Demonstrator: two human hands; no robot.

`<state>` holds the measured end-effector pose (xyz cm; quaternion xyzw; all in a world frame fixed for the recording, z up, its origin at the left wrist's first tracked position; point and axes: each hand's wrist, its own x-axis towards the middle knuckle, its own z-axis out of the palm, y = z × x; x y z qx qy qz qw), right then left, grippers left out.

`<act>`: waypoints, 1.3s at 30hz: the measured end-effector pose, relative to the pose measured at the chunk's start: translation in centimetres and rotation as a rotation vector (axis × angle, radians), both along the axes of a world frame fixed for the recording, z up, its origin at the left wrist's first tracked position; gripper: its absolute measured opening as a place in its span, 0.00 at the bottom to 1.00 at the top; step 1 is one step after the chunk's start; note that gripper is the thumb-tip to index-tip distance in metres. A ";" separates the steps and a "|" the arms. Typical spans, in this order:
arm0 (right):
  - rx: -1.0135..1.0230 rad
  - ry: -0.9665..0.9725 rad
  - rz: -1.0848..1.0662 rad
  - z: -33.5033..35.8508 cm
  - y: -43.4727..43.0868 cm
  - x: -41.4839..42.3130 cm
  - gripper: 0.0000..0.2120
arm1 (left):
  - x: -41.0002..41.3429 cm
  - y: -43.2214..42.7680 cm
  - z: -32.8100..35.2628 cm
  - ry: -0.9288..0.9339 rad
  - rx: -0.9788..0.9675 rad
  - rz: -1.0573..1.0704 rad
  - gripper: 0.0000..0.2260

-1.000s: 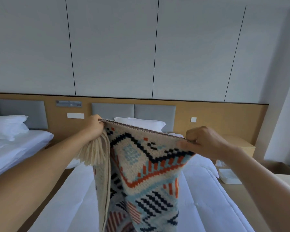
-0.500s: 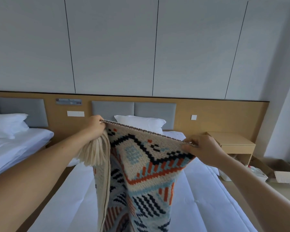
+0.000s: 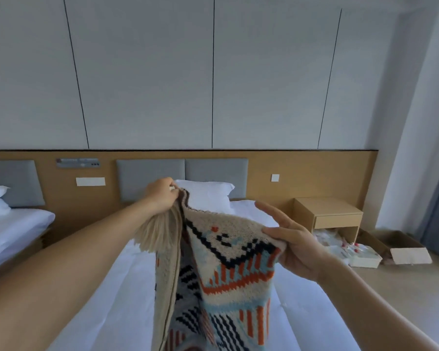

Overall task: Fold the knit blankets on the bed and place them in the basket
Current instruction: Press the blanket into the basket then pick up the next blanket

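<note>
L hand (image 3: 160, 196) pinches blanket (image 3: 226, 262), R hand (image 3: 297, 247) loosely holds

Below the fingers (image 3: 272, 213), the blanket (image 3: 228, 274) runs off the bottom edge. Right of the fingers, the clutter (image 3: 340, 240) under the nightstand (image 3: 327, 211) is too blurred to tell.

1. I see 1 knit blanket (image 3: 228, 274): cream, with black, orange and pale-blue geometric bands and a cream tassel fringe (image 3: 160, 231) at its 10 o'clock corner.
2. It hangs doubled, its top edge pinched by the left hand (image 3: 160, 198) at 11 o'clock and the right hand (image 3: 294, 247) at 2 o'clock.
3. It hangs over the white bed (image 3: 112, 287) and leaves my view at 6 o'clock.
</note>
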<state>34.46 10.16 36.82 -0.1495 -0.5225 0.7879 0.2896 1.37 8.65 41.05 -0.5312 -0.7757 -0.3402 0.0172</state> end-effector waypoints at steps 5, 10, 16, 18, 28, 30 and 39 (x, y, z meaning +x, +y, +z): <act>-0.177 0.084 -0.103 -4.5 -0.4 2.1 0.06 | 4.7 4.1 -4.5 -0.038 -0.108 -0.124 0.06; -0.221 0.154 -0.073 -7.8 0.3 6.3 0.16 | 8.5 7.6 -7.3 -0.072 -0.182 -0.189 0.12; 0.130 -0.216 -0.336 -8.3 1.1 8.5 0.10 | 13.2 8.6 -8.9 -0.081 -0.357 -0.352 0.17; 0.405 -0.513 -0.522 -8.1 1.5 7.8 0.07 | 14.5 7.7 -9.3 -0.148 -0.444 -0.474 0.14; 0.990 -0.925 -0.388 -6.4 1.5 3.6 0.08 | 16.5 2.0 -7.7 -0.396 -0.564 -0.722 0.13; 0.987 -0.922 -0.392 -6.5 1.3 2.5 0.07 | 16.1 0.9 -7.2 -0.388 -0.593 -0.747 0.14; 0.927 -0.898 -0.358 -6.3 0.4 -1.3 0.12 | 14.0 -2.4 -6.2 -0.437 -0.649 -0.665 0.14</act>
